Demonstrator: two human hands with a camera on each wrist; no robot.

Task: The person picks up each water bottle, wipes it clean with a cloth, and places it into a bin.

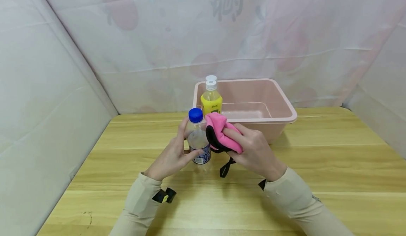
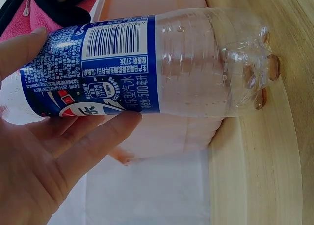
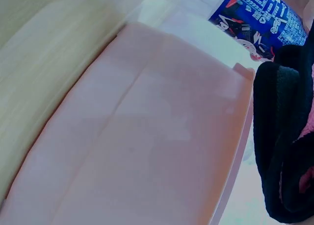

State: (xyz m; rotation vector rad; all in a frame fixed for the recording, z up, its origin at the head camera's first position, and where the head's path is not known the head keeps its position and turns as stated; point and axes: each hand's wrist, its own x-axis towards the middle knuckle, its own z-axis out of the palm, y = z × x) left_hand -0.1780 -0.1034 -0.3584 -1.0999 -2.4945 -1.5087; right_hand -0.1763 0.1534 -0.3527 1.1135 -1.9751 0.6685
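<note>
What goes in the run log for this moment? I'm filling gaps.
left hand: holds clear bottle upright | right hand: presses pink cloth against it | pink tub: behind

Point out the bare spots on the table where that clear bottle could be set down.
Bare wood lies left of the left hand toward the white side wall, and right of the right hand, in front of the pink tub. The near table edge between the sleeves is also bare. It is crowded at centre: clear bottle, pink cloth, yellow bottle.

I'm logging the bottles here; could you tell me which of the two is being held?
The clear bottle with the blue cap, gripped by the left hand. The yellow bottle with the white cap stands untouched by the pink tub.
</note>
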